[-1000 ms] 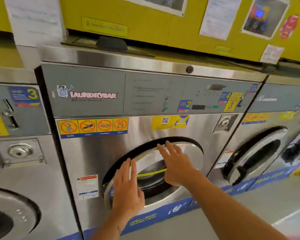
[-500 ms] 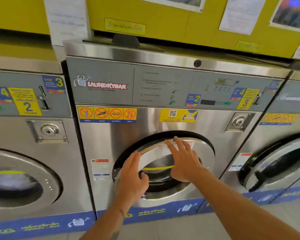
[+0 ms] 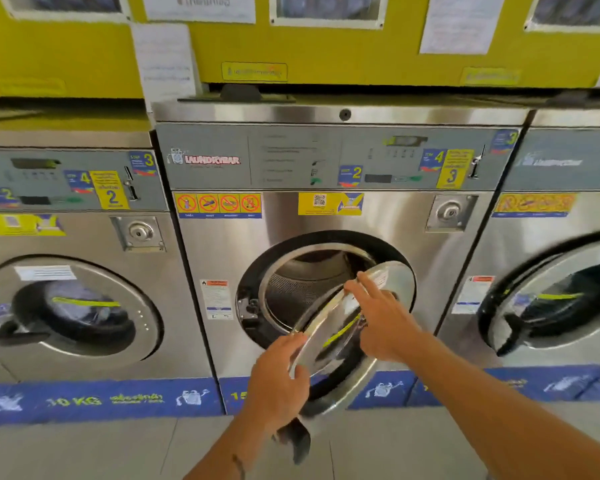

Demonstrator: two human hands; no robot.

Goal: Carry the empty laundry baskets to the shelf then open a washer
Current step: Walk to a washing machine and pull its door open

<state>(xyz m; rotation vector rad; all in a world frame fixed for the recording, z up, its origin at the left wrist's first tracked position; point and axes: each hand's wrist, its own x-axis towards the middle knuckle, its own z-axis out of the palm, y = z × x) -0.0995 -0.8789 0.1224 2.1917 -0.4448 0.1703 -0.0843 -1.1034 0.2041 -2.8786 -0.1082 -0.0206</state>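
A steel front-loading washer fills the middle of the view. Its round door is swung partly out on a hinge at the right, showing the dark perforated drum. My left hand grips the door's free left rim near the black handle. My right hand lies flat on the door's face, fingers spread toward the upper rim. No laundry basket is in view.
A washer with its door shut stands to the left, with laundry behind its glass. Another washer stands to the right, door ajar. Yellow dryers sit above. Grey tiled floor lies in front.
The middle washer's door was against the opening earlier; it has swung outward and the drum shows. Both hands moved out with it. The view has drawn back and shifted left.
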